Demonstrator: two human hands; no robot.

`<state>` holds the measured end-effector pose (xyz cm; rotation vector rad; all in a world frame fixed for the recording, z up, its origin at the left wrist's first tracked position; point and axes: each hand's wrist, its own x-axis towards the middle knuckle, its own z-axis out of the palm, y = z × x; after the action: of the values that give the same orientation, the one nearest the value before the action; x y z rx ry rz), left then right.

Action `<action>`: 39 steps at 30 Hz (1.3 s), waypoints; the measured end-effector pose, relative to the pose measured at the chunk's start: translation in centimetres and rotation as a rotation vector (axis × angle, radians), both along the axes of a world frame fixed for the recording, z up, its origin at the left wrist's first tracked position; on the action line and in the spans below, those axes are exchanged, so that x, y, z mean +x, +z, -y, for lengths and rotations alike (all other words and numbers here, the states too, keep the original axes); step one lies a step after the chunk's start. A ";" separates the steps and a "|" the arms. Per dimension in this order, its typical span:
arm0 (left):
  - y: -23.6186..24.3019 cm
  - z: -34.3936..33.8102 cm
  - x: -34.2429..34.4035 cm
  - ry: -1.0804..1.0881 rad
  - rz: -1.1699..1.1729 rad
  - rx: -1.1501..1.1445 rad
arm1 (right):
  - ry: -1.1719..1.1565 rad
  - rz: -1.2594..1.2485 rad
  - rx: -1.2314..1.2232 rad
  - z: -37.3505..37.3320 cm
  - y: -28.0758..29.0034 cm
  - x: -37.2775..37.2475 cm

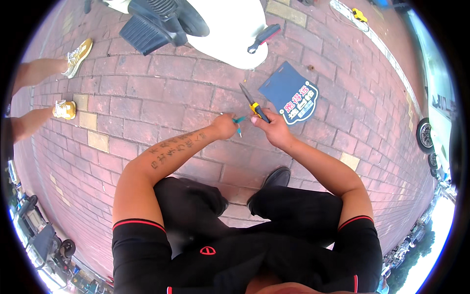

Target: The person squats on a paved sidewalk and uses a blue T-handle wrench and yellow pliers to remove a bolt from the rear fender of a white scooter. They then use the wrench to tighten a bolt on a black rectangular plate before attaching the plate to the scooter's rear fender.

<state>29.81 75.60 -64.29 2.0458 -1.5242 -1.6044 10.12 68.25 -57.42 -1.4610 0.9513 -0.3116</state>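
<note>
My right hand (273, 128) grips long-nosed pliers (255, 107) with yellow and black handles, their metal jaws pointing up and left. Just left of it, my left hand (224, 126) pinches a small teal piece (239, 122) with a short thin end hanging below; its exact kind is too small to tell. Beyond the pliers, a dark flat flap (275, 84) with printed lettering lies on the brick paving (181, 83). Above these sits a white scooter body (225, 29) with black parts, and a black-and-red tool (268, 35) rests at its right side.
Another person's legs and yellow shoes (66, 110) are at the left. A yellow object (359, 14) lies by a white strip at the upper right. A pale vehicle (440, 112) stands along the right edge, and parked scooters (41, 240) are at the lower left.
</note>
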 end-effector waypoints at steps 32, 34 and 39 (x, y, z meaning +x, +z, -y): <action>17.2 7.0 7.4 0.108 -0.018 -0.209 | -0.341 0.057 0.106 9.5 11.1 10.1; 17.1 7.4 7.7 0.038 0.020 -0.252 | -0.357 0.039 0.090 9.7 11.2 9.9; 15.9 7.8 8.0 -0.012 0.034 -0.319 | -0.337 0.024 0.046 9.7 10.8 9.6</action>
<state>37.79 67.79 -48.39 1.8996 -1.6802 -1.2389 19.75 58.58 -46.60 -1.2499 1.1784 -0.5487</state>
